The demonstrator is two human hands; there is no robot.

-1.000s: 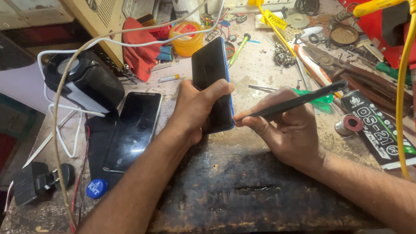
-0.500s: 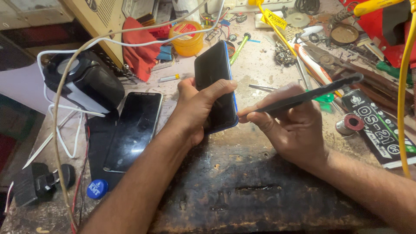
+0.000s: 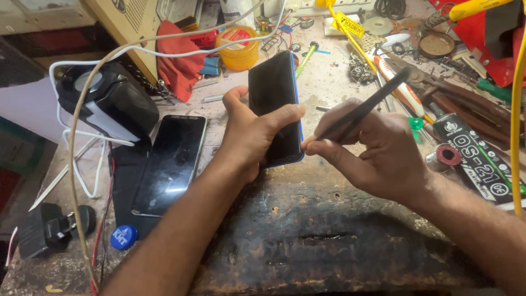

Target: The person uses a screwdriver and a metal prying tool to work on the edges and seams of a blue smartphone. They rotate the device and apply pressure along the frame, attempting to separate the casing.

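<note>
Standing tilted on its near edge at the middle of the workbench [image 3: 329, 241], a dark smartphone [image 3: 274, 104] with a blue rim is clasped by the left hand [image 3: 249, 137]: the thumb lies across the screen and the fingers wrap round the left side, pressed tight on the body. The right hand [image 3: 378, 151] pinches a slim black tool [image 3: 361, 109] between thumb and fingertips, pen-fashion, with its tip at the phone's right edge near the lower corner (whether it actually goes into the seam cannot be told).

To the left, a second phone [image 3: 172, 161] lies flat, screen up, on a dark mat [image 3: 123, 181]. Near that mat sits a blue bottle cap [image 3: 124, 237], and further left a black plug adapter [image 3: 52, 227]. A black and white device [image 3: 107, 101] stands to the far left, with white cable [image 3: 82, 159] looped about it.

Of the containers, a yellow tub [image 3: 238, 48] stands at the far side, lid on, so its contents are hidden; a red cloth [image 3: 181, 57] lies just left of it. A small round dark dish [image 3: 435, 44] sits at the far right, its contents too murky to name. A black glue tube [image 3: 476, 159] lies to the right of the right hand, with a red-rimmed ring [image 3: 444, 156] just beside it. Screwdrivers and tweezers clutter the far right, and a yellow cable [image 3: 516, 109] hangs down the right edge.
</note>
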